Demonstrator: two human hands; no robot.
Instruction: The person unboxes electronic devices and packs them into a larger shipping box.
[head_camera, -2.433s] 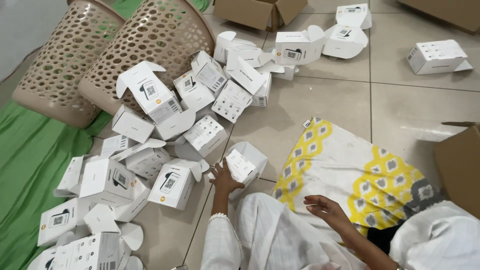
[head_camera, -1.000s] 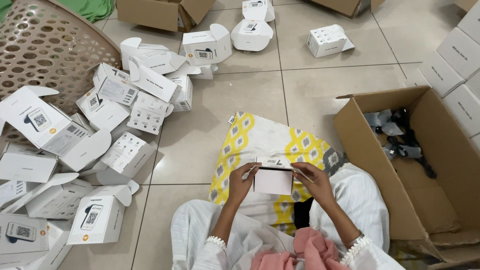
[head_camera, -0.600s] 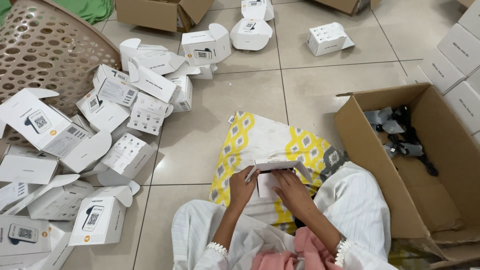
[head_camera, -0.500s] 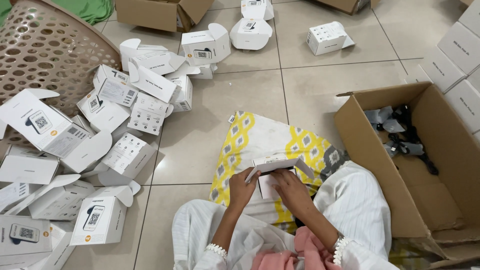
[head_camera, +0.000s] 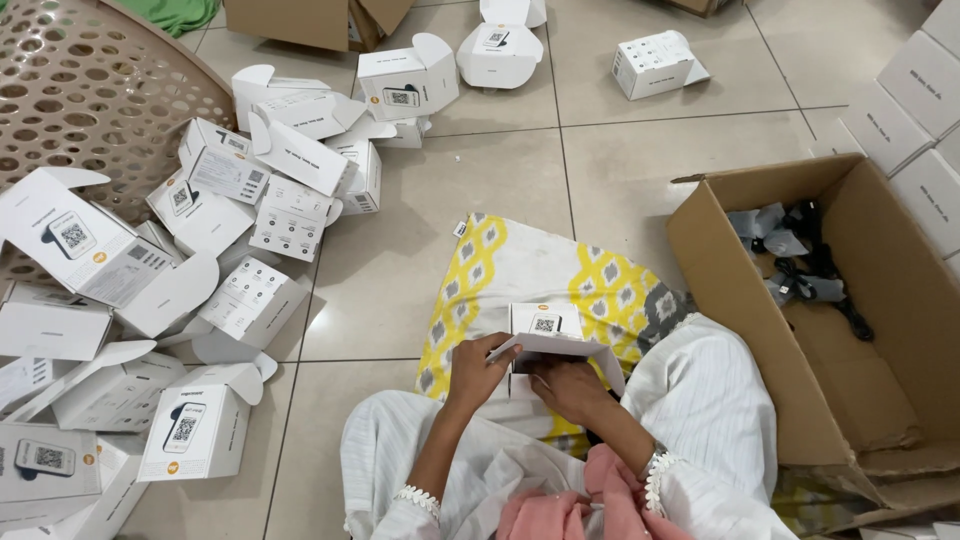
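Head view: a small white box (head_camera: 548, 335) is held over the lap, above a yellow-patterned cloth (head_camera: 500, 270) spread on the tiled floor (head_camera: 620, 170). Left hand (head_camera: 478, 368) is closed on the box's left edge, thumb on the raised lid flap. Right hand (head_camera: 565, 385) is tucked under the open lid at the box's front; fingers mostly hidden, so grip can't be told. Whether anything lies inside the white box isn't visible.

Just right of the right hand, an open brown cardboard carton (head_camera: 850, 420) is seen, w/ black cables in clear bags (head_camera: 800, 265) bunched at its far end; near part of its bottom is bare cardboard. Beyond the carton, closed white boxes (head_camera: 920, 80) are stacked.

Well left of the left hand, a heap of open white boxes (head_camera: 200, 260) is scattered on the floor, flaps up, lying empty where insides show. Far left, a beige perforated basket (head_camera: 90, 100) is tipped on its side; contents can't be made out. Ahead, another brown carton (head_camera: 315, 18) is cut off by the frame edge.
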